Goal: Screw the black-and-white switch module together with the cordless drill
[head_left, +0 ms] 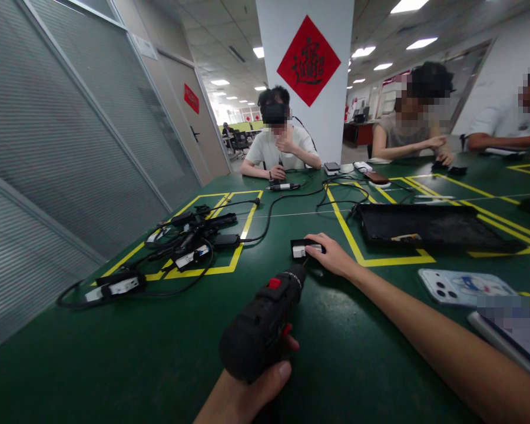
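Now, over the green tabletop, I'm gripping the black drill with the fingers of my left hand; those of my right hand are pinching the small black-and-white block resting there by the bit. Bracing it firmly and aiming squarely should be preventing slips.

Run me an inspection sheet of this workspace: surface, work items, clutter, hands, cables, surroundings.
Surface: green tabletop marked with yellow tape.
Work items: power drill, aimed at a small black-and-white block; contact unclear.
Clutter: heap of cabled parts at left; shallow black tray and patterned-case phone at right.
Hands: left hand grips the drill; right hand holds the block.
Cables: black cable runs from the heap toward the far side; others lie tangled in the heap.
Surroundings: person in pale shirt opposite, two people at right; red diamond sign on a pillar.
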Available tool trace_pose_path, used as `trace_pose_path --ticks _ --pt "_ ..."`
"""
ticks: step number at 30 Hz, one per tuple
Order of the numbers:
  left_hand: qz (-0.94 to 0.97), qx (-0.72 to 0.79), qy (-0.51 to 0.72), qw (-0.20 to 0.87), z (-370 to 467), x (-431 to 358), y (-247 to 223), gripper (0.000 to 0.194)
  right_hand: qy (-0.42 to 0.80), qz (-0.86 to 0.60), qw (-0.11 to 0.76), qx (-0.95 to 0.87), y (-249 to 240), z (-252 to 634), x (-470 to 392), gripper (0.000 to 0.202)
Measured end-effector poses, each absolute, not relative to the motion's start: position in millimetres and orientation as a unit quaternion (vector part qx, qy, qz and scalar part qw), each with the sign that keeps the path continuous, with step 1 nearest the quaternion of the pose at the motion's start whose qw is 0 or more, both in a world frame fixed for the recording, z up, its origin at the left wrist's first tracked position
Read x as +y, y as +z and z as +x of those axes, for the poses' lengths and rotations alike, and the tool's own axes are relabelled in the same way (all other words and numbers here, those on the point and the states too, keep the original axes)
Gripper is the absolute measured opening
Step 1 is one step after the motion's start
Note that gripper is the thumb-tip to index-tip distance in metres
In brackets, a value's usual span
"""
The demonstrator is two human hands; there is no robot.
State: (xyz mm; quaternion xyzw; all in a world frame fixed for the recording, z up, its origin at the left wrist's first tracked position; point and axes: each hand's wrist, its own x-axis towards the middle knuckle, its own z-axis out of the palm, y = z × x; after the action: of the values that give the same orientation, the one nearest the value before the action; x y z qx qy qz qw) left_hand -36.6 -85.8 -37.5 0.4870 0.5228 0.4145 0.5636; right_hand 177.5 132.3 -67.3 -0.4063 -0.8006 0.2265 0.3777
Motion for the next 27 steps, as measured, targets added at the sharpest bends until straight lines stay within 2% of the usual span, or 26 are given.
trace_pose_path --ticks 3,9,12,22,27 --pt "0.506 0.518 0.414 0.551 -38.5 -84.9 -38.6 0.051 0.225 -0.405 0.380 -0.801 -67.1 177.3 132.0 0.037" --pt "0.484 0.472 0.325 0.661 -35.2 -83.6 -38.6 0.053 0.227 -0.405 0.381 -0.800 -66.4 177.4 131.7 0.036" --pt "0.482 0.508 0.318 0.639 -33.7 -84.9 -37.4 0.047 0.226 -0.406 0.381 -0.800 -65.5 177.0 131.3 0.037" --pt "0.468 0.488 0.381 0.631 -28.4 -88.7 -26.0 0.048 0.224 -0.409 0.387 -0.795 -63.9 176.4 129.2 0.035" --pt "0.475 0.494 0.369 0.628 -31.0 -87.0 -32.2 0.057 0.228 -0.408 0.385 -0.796 -64.0 176.6 129.1 0.036"
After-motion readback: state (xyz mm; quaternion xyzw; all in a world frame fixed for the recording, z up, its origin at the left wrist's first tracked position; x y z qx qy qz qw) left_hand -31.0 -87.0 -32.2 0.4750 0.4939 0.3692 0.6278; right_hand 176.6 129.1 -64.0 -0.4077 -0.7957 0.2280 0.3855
